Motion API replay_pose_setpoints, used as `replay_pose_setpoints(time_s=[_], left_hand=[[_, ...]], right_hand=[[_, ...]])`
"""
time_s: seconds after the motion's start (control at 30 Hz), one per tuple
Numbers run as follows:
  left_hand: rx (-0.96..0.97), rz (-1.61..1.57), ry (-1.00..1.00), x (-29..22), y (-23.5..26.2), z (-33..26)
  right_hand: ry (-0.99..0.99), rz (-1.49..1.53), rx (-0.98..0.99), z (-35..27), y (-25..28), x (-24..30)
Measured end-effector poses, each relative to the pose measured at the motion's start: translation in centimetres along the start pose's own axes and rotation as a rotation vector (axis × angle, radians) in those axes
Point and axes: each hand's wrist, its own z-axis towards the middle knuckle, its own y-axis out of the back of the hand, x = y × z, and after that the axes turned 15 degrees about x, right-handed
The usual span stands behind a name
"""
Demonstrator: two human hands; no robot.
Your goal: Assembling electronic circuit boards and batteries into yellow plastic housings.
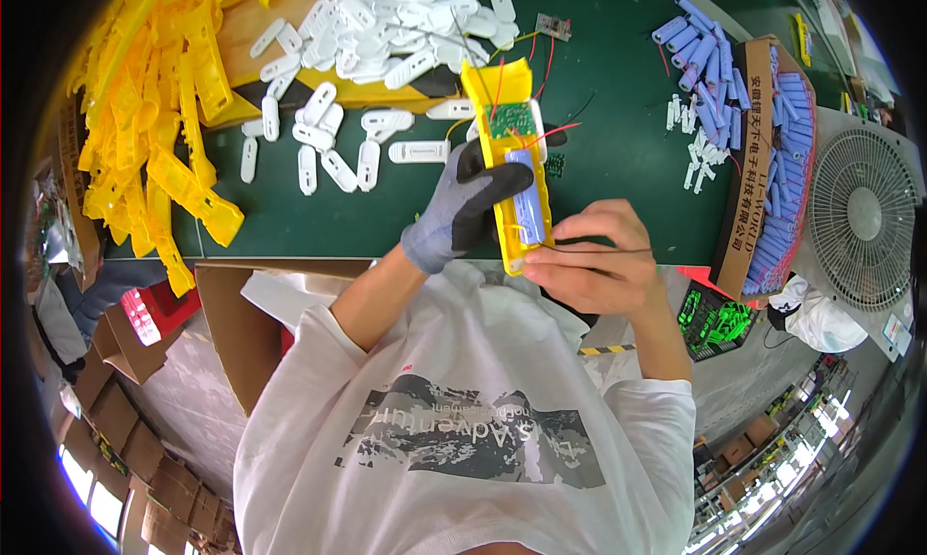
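Note:
My left hand [465, 208], in a grey and black glove, grips a long yellow plastic housing [504, 92] held upright over the green table. Inside the housing sit a green circuit board [509, 119], a pale blue cylindrical battery cell [527, 203] and red and yellow wires. My bare right hand [591, 256] closes on the housing's lower end and pinches a thin dark wire [618, 251] that runs off to the right.
Several white oval plastic covers [367, 43] lie heaped at the back of the green table [618, 150]. Yellow housings [154, 121] pile up at the left. A cardboard box of blue cells [772, 169] stands right, beside a fan [862, 217]. Green circuit boards [715, 319] sit below it.

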Motion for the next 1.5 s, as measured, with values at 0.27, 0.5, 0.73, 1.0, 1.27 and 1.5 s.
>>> replay_pose_setpoints(time_s=[0.27,0.5,0.73,1.0,1.27,1.5], left_hand=[[-0.069,0.106,0.093,1.0,-1.1,1.9],[0.258,0.115,0.045,-0.7,-1.9,2.4],[0.106,1.167,-0.157,-1.6,-0.4,-3.9],[-0.253,1.787,-0.297,-0.6,0.1,-8.3],[-0.195,2.111,-0.102,-3.6,0.1,-4.1],[0.164,2.049,-0.181,-3.3,3.8,-4.4]], right_hand=[[-0.087,-0.155,-0.148,-2.4,0.7,-0.3],[-0.186,-0.545,-0.149,-2.4,6.4,-7.8],[-0.306,-0.615,0.038,3.2,12.7,-26.4],[-0.847,-0.676,0.057,8.5,13.9,-39.5],[-0.327,-0.181,-0.129,10.6,7.9,-20.4],[0.145,-0.094,0.481,7.4,0.6,-11.5]])
